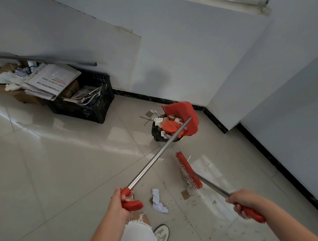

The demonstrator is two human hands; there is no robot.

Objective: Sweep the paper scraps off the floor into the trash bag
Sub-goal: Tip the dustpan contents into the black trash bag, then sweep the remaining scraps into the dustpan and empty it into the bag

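Note:
My left hand (121, 202) grips the red handle of a long-handled red dustpan (185, 117), whose pan is tipped over a small bin lined with a black trash bag (156, 132) full of scraps. My right hand (243, 202) grips the red handle of a broom; its red brush head (187, 169) hovers at the floor below the bin. White paper scraps (157, 200) lie on the tiles between my hands. A brown cardboard bit (185, 194) lies beside them, and another scrap (149, 114) sits behind the bin.
A black crate (93, 106) stuffed with newspapers stands against the wall at the left, beside a cardboard box of crumpled paper (9, 81). A white wall corner (224, 113) juts out right of the bin. My knee and shoe (162, 235) are below the scraps.

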